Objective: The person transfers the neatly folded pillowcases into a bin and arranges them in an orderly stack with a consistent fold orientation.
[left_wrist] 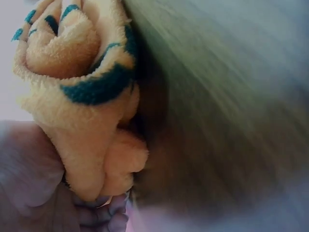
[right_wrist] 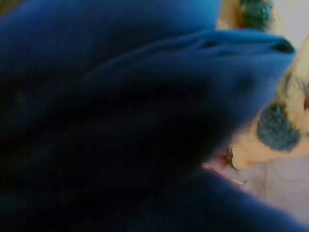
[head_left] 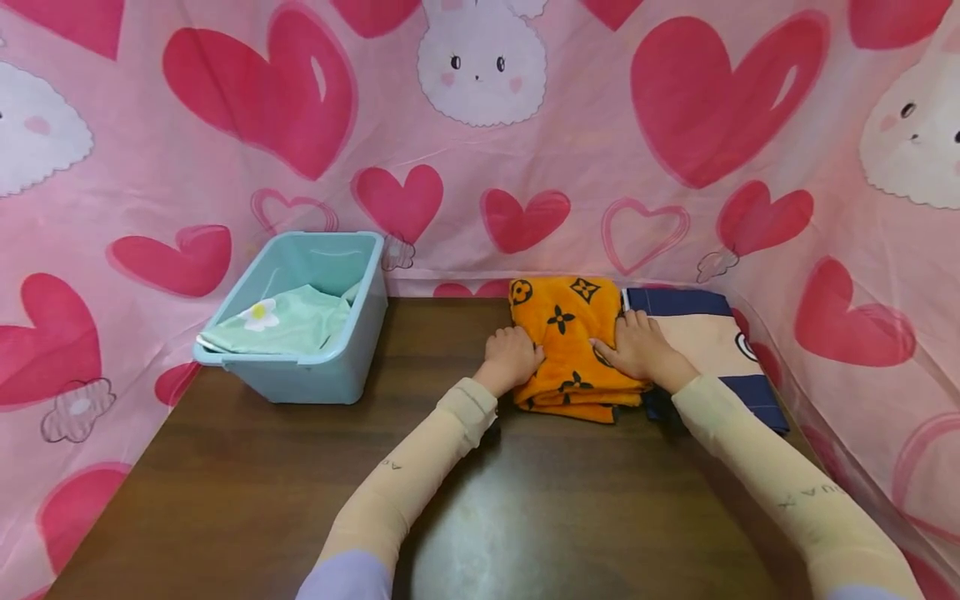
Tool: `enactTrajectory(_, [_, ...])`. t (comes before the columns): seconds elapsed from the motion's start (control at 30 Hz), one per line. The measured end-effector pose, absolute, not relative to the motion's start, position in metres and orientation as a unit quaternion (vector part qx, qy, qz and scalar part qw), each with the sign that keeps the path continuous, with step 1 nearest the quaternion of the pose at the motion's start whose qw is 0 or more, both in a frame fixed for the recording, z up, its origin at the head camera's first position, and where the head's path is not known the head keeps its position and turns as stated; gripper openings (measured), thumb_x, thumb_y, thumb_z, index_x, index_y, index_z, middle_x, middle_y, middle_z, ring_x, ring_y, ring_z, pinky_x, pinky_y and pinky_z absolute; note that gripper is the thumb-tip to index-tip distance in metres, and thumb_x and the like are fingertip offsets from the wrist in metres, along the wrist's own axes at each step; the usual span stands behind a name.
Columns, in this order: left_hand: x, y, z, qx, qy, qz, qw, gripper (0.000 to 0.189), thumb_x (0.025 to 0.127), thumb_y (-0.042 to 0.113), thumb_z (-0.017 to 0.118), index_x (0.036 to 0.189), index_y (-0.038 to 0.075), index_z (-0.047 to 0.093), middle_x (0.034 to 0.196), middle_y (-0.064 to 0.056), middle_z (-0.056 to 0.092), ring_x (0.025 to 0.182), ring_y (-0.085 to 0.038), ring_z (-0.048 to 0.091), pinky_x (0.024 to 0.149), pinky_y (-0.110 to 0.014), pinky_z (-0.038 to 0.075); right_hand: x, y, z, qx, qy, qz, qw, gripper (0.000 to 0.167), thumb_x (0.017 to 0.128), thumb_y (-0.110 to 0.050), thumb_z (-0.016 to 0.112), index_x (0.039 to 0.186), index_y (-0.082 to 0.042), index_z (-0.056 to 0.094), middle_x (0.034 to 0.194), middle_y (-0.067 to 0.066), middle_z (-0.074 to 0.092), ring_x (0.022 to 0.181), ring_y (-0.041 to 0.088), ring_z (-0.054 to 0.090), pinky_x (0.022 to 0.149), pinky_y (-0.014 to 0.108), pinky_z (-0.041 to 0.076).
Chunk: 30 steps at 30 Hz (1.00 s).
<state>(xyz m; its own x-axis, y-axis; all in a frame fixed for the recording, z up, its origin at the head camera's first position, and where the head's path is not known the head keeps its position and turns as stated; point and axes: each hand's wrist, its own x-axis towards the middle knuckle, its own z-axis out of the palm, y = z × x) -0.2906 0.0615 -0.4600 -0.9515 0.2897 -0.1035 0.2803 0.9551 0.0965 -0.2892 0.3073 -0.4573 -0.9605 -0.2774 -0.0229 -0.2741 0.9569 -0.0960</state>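
Observation:
A folded orange plush cloth (head_left: 564, 350) with black flower motifs lies toward the back right of the table. My left hand (head_left: 513, 358) grips its left edge, thumb on top. In the left wrist view the fingers (left_wrist: 104, 218) reach under the cloth's soft layers (left_wrist: 91, 121). On the opposite side, my right hand (head_left: 639, 346) holds the right edge, its thumb laid across the top. Beside that hand lies a folded navy and cream cloth (head_left: 697, 342). Its navy fabric (right_wrist: 120, 96) fills most of the right wrist view and hides most of the right hand.
A light blue plastic bin (head_left: 360, 333) stands at the back left, with a folded mint green cloth (head_left: 300, 321) bearing a white flower inside. Behind the brown table (head_left: 480, 517) hangs a pink curtain (head_left: 465, 167) printed with hearts and rabbits, which also runs along both sides.

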Motion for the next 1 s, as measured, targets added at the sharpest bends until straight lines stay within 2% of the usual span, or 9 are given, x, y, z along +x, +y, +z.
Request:
enactTrajectory(0.2, [-0.290, 0.052, -0.458, 0.150, 0.986, 0.037, 0.056, 0.057, 0.106, 0.051, 0.040, 0.116, -0.001, 0.063, 0.110, -0.016, 0.067, 0.100, -0.031, 0.064, 0.088, -0.042, 0.053, -0.290, 0.306, -0.449, -0.149, 0.987, -0.042, 0.046, 0.084, 0.102, -0.064, 0.039, 0.123, 0.017, 0.054, 0.122, 0.035, 0.049, 0.111, 0.048, 0.043, 0.098, 0.062, 0.033])
enactTrajectory(0.3, [-0.291, 0.048, -0.459, 0.162, 0.985, 0.035, 0.050, 0.060, 0.106, 0.053, 0.037, 0.115, -0.001, 0.064, 0.110, -0.017, 0.068, 0.099, -0.032, 0.064, 0.088, -0.043, 0.053, -0.294, 0.310, -0.446, -0.143, 0.987, -0.033, 0.058, 0.090, 0.100, -0.069, 0.037, 0.126, 0.014, 0.056, 0.122, 0.033, 0.051, 0.108, 0.045, 0.043, 0.096, 0.061, 0.034])
enactTrajectory(0.5, [-0.297, 0.041, -0.467, 0.195, 0.980, 0.029, 0.026, 0.067, 0.106, 0.055, 0.030, 0.113, -0.001, 0.066, 0.111, -0.018, 0.068, 0.102, -0.033, 0.064, 0.091, -0.044, 0.052, -0.300, 0.318, -0.449, -0.140, 0.987, -0.039, 0.070, 0.094, 0.097, -0.074, 0.036, 0.125, 0.013, 0.058, 0.116, 0.028, 0.055, 0.101, 0.041, 0.044, 0.090, 0.055, 0.036])
enactTrajectory(0.7, [-0.300, 0.040, -0.468, 0.199, 0.979, 0.034, 0.018, 0.071, 0.105, 0.059, 0.029, 0.121, -0.002, 0.062, 0.118, -0.018, 0.063, 0.111, -0.033, 0.059, 0.096, -0.044, 0.046, -0.304, 0.320, -0.457, -0.137, 0.986, -0.053, 0.082, 0.088, 0.098, -0.073, 0.036, 0.117, 0.011, 0.058, 0.111, 0.028, 0.054, 0.100, 0.040, 0.045, 0.085, 0.051, 0.036])
enactTrajectory(0.8, [-0.301, 0.040, -0.470, 0.191, 0.980, 0.040, 0.023, 0.073, 0.104, 0.062, 0.028, 0.124, -0.001, 0.060, 0.119, -0.017, 0.061, 0.112, -0.032, 0.057, 0.097, -0.044, 0.046, -0.305, 0.319, -0.461, -0.136, 0.985, -0.059, 0.091, 0.082, 0.099, -0.072, 0.034, 0.106, 0.006, 0.059, 0.107, 0.026, 0.054, 0.098, 0.040, 0.045, 0.082, 0.048, 0.035])
enactTrajectory(1.0, [-0.300, 0.040, -0.473, 0.188, 0.980, 0.048, 0.039, 0.073, 0.105, 0.061, 0.026, 0.126, -0.003, 0.055, 0.120, -0.017, 0.057, 0.113, -0.031, 0.054, 0.098, -0.041, 0.045, -0.304, 0.312, -0.465, -0.151, 0.981, -0.073, 0.094, 0.068, 0.102, -0.065, 0.036, 0.083, -0.003, 0.055, 0.088, 0.016, 0.052, 0.089, 0.035, 0.042, 0.076, 0.043, 0.029])
